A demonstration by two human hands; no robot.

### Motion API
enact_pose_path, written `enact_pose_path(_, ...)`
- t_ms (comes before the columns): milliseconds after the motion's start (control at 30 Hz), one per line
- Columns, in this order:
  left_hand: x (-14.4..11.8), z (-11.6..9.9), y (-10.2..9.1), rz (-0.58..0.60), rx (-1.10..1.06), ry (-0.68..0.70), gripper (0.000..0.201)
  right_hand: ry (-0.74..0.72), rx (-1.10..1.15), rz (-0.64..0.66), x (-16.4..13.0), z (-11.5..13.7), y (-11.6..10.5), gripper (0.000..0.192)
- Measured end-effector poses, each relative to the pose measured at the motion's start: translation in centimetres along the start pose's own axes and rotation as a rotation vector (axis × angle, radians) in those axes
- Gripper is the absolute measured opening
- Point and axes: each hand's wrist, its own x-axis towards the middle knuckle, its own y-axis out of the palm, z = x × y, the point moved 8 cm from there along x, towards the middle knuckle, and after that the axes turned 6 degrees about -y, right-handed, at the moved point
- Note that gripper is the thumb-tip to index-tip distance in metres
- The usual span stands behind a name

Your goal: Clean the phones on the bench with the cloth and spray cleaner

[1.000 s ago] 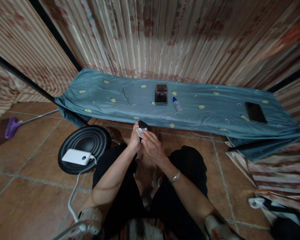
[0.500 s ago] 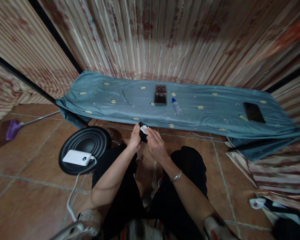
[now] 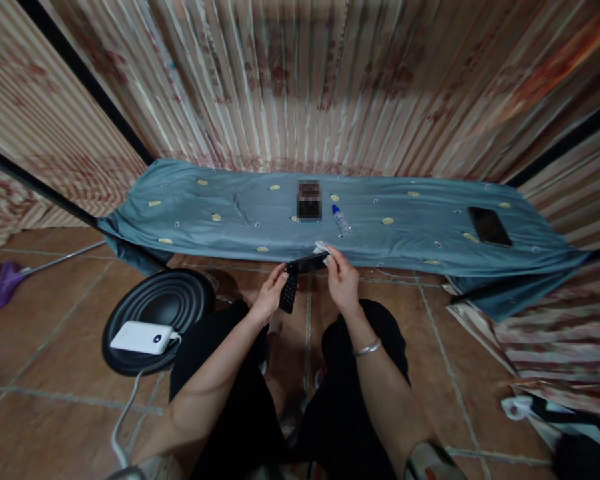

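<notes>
Mid-wipe: left hand point(image 3: 269, 298) grips a flip phone point(image 3: 300, 277), right hand point(image 3: 341, 280) pinches a tissue point(image 3: 322, 249) at its open lid; next, steady rubbing pressure.

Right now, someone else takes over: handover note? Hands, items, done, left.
Left hand: gripping the keypad half of a black flip phone, opened out over the tiled floor.
Right hand: pinching a white wipe against the phone's screen half.
Nearby: small blue-capped bottle and a black smartphone on the blue cloth; white power bank on the black round stool.
Done: phone open, wipe on it.
Left: how much is wiped cannot be told; the phone is not yet closed or set down.
</notes>
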Motion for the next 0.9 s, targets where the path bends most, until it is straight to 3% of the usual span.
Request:
enact_pose_path(233,-1.9,0.8,2.4,0.187,0.102,-0.085,0.079,0.039,-0.071,-0.096,0.9,-1.8,-1.5,0.040)
enact_pose_path(433,-3.2,1.2,3.5,0.275,0.098,-0.137,0.086,0.025,-0.073,-0.032,1.0,-1.8,-0.5,0.043)
enact_pose_path(900,-3.0,0.2,3.2,0.226,0.003,-0.103,0.086,-0.150,-0.133,0.198,-0.2,1.7,2.6,0.050)
